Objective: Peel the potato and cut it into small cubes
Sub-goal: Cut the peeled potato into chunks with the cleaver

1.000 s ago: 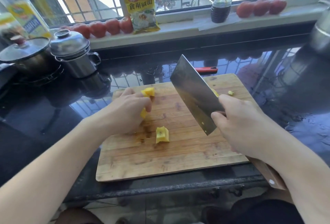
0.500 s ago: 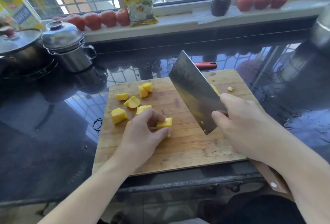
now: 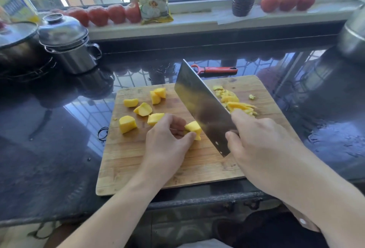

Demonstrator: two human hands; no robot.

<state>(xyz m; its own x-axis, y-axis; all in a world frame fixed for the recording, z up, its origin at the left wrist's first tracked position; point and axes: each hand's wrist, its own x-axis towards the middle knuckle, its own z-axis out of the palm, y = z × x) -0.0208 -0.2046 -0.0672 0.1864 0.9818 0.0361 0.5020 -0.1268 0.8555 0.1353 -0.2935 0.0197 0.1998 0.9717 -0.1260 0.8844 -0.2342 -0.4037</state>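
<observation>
Potato chunk (image 3: 194, 129) is sitting on the wooden cutting board (image 3: 138, 164), pinched between the thumb and fingers of your left hand (image 3: 167, 145), roughly mid-board. Your right hand (image 3: 262, 141) is wrapped around the cleaver (image 3: 203, 107) up near where blade meets handle, and the blade is tilted, its edge right beside that chunk; can't tell if it's actually touching. Six cut yellow pieces (image 3: 127, 123) lie scattered over the far-left part of the board, and a heap of peelings (image 3: 237, 103) sits behind the blade on the right. A red peeler (image 3: 216, 69) lies on the dark countertop (image 3: 49, 158) just past the board. Steel lidded pot (image 3: 69, 44) is off to the left.
</observation>
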